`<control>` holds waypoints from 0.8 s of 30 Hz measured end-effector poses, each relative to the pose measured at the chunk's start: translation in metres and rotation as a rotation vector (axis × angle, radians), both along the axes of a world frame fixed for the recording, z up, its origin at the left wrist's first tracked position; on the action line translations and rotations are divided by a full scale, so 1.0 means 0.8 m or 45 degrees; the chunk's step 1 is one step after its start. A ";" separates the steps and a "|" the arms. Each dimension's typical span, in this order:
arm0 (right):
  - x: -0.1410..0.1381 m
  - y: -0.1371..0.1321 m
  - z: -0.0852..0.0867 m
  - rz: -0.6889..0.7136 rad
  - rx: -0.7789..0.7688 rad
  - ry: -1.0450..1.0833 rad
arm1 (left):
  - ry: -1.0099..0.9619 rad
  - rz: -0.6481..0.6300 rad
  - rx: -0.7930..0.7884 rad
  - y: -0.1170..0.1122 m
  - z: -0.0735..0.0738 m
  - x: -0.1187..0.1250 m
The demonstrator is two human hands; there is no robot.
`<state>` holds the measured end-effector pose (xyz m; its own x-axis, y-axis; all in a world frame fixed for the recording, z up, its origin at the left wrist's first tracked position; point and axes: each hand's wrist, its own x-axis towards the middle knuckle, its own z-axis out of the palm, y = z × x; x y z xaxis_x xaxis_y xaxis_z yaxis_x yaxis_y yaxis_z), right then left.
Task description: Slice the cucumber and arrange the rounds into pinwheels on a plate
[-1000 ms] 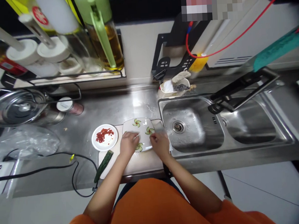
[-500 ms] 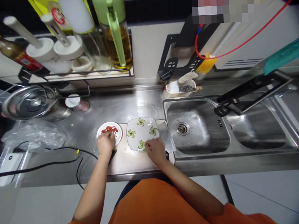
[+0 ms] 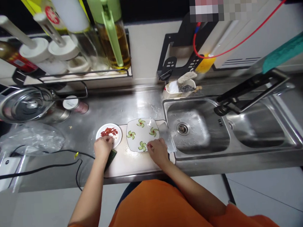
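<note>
A small round white plate [image 3: 119, 139] holds a heap of red bits [image 3: 109, 132]. Over its near left rim is my left hand [image 3: 103, 148], fingers pinched together; anything between them is hidden. To the right, a squarish white plate [image 3: 135, 144] carries several flower shapes made of green slices with red centres. My right hand [image 3: 158, 153] is at its near right corner, thumb and fingers closed beside the nearest green flower [image 3: 142, 146]; what they hold, if anything, is too small to tell. Both plates touch a pale cutting board [image 3: 130, 165]. A dark green piece [image 3: 111, 157] lies by my left wrist.
A broad blade [image 3: 169, 139] lies right of the square plate, beside the double sink [image 3: 199, 128]. Left are a lidded pot [image 3: 27, 104], a jar [image 3: 75, 104], a plastic bag [image 3: 32, 138], a cable [image 3: 50, 169] and a phone [image 3: 8, 170]. Bottles [image 3: 113, 37] stand on the rack behind.
The view has shifted slightly. My left hand has moved a little down and left relative to the small plate, baring more of the red bits. My right hand stays by the same flower.
</note>
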<state>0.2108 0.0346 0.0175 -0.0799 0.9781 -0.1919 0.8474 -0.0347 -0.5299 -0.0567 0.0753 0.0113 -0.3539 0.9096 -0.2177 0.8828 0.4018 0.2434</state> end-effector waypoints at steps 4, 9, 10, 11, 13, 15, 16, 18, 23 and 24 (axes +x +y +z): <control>0.002 0.001 0.001 -0.004 -0.032 -0.008 | -0.032 -0.066 0.035 -0.017 0.012 -0.001; 0.003 0.003 0.001 -0.005 -0.057 -0.016 | -0.373 -0.365 0.268 -0.042 0.008 0.055; 0.003 0.003 0.001 0.002 -0.056 -0.023 | -0.434 -0.430 0.274 -0.046 0.004 0.071; 0.003 0.003 0.000 0.011 -0.052 -0.034 | -0.485 -0.494 0.264 -0.050 -0.001 0.085; 0.004 0.002 -0.001 0.035 -0.036 -0.064 | -0.529 -0.550 0.258 -0.055 -0.010 0.109; 0.005 0.000 -0.003 0.048 -0.022 -0.082 | -0.531 -0.590 0.253 -0.057 -0.019 0.123; 0.005 -0.001 -0.004 0.048 -0.016 -0.085 | -0.524 -0.605 0.253 -0.058 -0.023 0.127; 0.005 -0.004 -0.007 0.052 -0.009 -0.086 | -0.511 -0.626 0.257 -0.058 -0.029 0.131; 0.002 -0.010 -0.016 0.119 -0.010 -0.088 | -0.502 -0.621 0.278 -0.060 -0.036 0.132; 0.001 -0.011 -0.017 0.130 -0.005 -0.081 | -0.504 -0.620 0.284 -0.060 -0.037 0.133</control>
<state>0.2120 0.0255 0.0038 -0.1666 0.9648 -0.2034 0.8786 0.0516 -0.4748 0.0493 0.0272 -0.0181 0.1767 0.9836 -0.0349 0.7778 -0.1178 0.6174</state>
